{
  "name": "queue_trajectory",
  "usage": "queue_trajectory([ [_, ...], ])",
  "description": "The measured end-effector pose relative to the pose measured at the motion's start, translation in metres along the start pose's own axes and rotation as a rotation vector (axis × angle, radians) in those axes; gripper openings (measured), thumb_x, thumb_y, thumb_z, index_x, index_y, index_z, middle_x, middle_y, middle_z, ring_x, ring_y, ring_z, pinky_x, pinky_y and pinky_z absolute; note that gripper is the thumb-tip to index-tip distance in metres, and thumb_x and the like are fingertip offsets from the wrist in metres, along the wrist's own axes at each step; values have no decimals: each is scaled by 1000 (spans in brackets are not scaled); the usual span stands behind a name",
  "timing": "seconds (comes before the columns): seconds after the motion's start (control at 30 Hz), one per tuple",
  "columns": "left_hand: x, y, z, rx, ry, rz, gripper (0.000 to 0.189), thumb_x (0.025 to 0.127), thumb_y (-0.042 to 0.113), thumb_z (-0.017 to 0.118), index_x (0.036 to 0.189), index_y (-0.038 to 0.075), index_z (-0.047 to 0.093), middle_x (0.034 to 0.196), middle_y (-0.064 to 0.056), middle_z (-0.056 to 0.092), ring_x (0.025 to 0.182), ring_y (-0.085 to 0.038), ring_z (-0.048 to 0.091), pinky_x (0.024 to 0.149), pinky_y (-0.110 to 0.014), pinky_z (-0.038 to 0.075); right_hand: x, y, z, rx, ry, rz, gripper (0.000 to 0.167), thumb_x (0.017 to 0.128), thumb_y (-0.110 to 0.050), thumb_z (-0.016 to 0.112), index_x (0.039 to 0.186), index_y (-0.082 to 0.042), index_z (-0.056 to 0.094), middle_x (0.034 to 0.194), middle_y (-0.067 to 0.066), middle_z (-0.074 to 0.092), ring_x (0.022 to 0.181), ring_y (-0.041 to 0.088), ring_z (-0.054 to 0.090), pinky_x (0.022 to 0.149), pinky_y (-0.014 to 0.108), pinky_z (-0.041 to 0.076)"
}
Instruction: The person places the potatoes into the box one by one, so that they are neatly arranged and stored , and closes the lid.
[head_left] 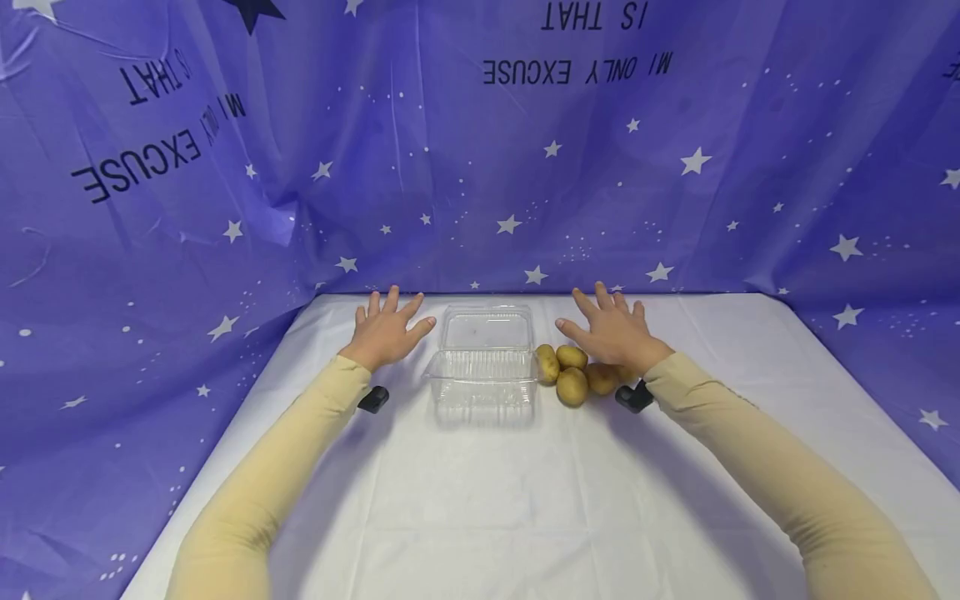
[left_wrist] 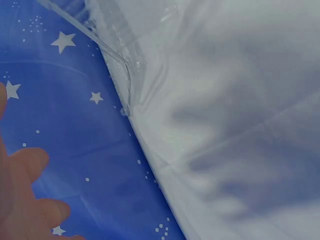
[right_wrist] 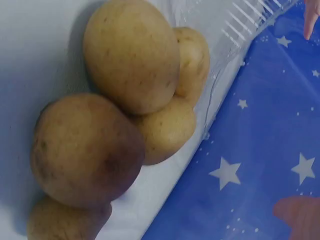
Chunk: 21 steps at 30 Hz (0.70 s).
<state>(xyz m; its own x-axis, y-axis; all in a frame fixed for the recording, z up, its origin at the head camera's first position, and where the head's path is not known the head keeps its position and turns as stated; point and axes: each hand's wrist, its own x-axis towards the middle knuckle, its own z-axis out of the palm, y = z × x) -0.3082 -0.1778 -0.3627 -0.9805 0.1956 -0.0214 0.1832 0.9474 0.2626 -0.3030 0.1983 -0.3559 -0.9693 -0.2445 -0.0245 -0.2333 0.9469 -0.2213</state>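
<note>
A clear plastic clamshell box (head_left: 483,392) stands on the white cloth with its lid (head_left: 486,329) raised at the back. Just right of it lie several potatoes (head_left: 572,387), seen close up as a cluster of potatoes (right_wrist: 131,55) in the right wrist view. My left hand (head_left: 384,333) is spread in the air left of the box, holding nothing. Above and behind the potatoes, my right hand (head_left: 613,332) is likewise spread with bare fingers, and its wrist partly covers one potato. The left wrist view catches some fingertips (left_wrist: 35,162) and the box's edge (left_wrist: 117,57).
A white cloth (head_left: 480,508) covers the table. Behind and at the sides hangs a purple curtain (head_left: 450,183) with stars and upside-down lettering. Black wrist cameras (head_left: 373,400) sit under both sleeves.
</note>
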Motion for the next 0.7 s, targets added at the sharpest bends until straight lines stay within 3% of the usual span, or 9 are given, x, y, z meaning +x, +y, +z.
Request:
queue_trajectory([
  [0.3, -15, 5, 2, -54, 15, 36, 73, 101, 60, 37, 163, 22, 27, 168, -27, 15, 152, -58, 9, 122, -75, 5, -12, -19, 7, -18, 12, -67, 81, 100, -66, 33, 163, -16, 27, 166, 33, 15, 148, 57, 28, 118, 79, 13],
  [0.7, -33, 3, 7, -78, 8, 44, 69, 102, 57, 39, 161, 21, 31, 168, -26, 16, 152, -56, 12, 122, -74, 6, -20, -29, 20, -62, 44, -147, 75, 101, -64, 37, 160, -18, 34, 163, 31, 29, 142, 54, 40, 116, 78, 20],
])
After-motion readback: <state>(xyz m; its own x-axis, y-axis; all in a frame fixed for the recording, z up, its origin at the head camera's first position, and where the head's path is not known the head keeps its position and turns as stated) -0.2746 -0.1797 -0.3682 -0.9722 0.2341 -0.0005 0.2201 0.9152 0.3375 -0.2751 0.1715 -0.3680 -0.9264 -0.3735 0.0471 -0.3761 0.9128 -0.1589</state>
